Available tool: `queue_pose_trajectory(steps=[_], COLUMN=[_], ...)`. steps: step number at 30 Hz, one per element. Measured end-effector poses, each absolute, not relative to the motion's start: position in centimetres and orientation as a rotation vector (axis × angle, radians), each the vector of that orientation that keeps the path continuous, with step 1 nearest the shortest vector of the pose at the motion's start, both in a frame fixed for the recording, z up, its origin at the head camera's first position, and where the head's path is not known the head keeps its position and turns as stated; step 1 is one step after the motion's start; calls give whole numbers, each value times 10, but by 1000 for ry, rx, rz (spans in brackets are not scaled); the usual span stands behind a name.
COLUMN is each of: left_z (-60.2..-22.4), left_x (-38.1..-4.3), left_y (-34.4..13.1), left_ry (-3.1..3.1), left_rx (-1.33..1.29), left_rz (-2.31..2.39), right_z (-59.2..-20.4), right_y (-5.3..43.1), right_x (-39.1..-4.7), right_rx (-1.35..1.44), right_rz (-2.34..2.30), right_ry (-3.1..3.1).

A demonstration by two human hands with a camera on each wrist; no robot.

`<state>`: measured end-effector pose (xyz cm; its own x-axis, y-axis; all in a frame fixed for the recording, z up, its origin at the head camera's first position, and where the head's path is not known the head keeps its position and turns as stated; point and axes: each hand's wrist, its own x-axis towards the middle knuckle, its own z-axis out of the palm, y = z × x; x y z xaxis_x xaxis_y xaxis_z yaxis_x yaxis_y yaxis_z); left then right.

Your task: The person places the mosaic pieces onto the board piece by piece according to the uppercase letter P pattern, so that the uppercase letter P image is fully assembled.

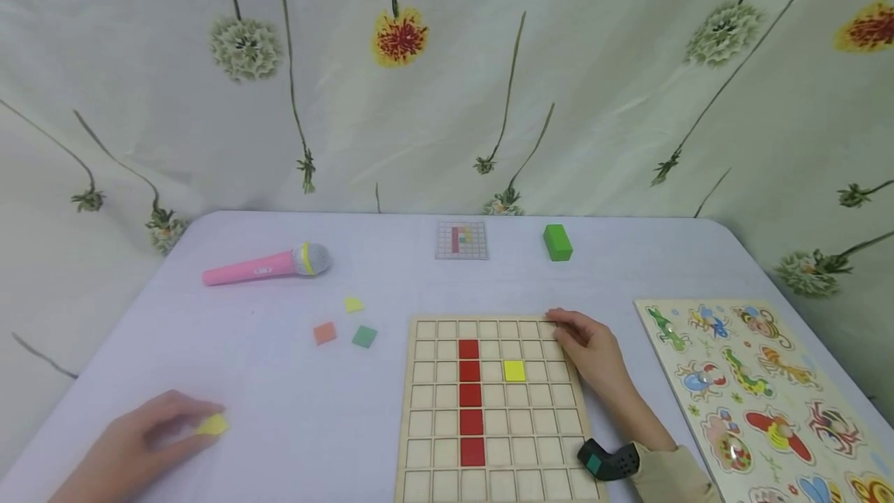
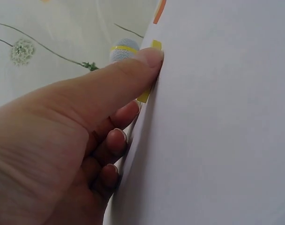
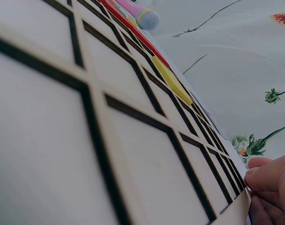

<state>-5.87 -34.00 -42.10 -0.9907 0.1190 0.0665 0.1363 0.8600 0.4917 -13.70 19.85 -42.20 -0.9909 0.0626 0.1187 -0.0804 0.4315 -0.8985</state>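
Note:
Over the left part of the table, my left hand [image 1: 143, 441] pinches a small yellow tile [image 1: 213, 424] between thumb and forefinger; the left wrist view shows the tile edge-on, close to the white cloth. A wooden grid board [image 1: 524, 451] lies in front of me. Several red tiles [image 1: 471, 394] form one column in it, and a single yellow square tile [image 1: 514, 371] sits in a cell to their right. My right hand [image 1: 597, 352] holds the board at its far right corner, thumb along the edge. In the right wrist view, its fingertips [image 3: 266, 176] meet the board's rim.
Loose orange [image 1: 324, 333], green [image 1: 364, 336] and yellow [image 1: 354, 304] tiles lie left of the board. Behind them is a pink toy microphone [image 1: 251, 268]. A small pattern card [image 1: 462, 241] and a green block [image 1: 558, 243] lie at the back. An animal puzzle board [image 1: 761, 402] occupies the right.

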Motion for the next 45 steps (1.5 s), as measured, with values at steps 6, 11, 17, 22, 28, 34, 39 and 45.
queue_pose_trajectory(steps=[6,11,17,22,28,34,39,45], left_z=[-421,-421,-396,-366,-358,-368,-373,-378], left_x=[-59,-58,-79,-122,-164,-189,-192,-187], left_y=[-337,-328,-275,-188,-80,-25,-11,-5], left_ry=[-3019,-2998,-2875,-2825,-2864,-2985,-3047,-3068], left_rx=[-129,-117,-262,-545,-954,-901,-840,-847], left_rz=[-788,-763,-868,-1236,-1456,-1479,-1409,-1318], right_z=[-421,-420,-420,-423,-427,-426,-424,-424], right_y=[200,200,203,203,200,198,197,199], right_x=[-137,-138,-140,-140,-139,-139,-140,-139], right_rx=[15,10,0,19,16,33,44,23], right_rz=[1607,1587,1581,1622,1634,1649,1632,1626], right_ry=[-2542,-2552,-2556,-2540,-2545,-2522,-2530,-2525])
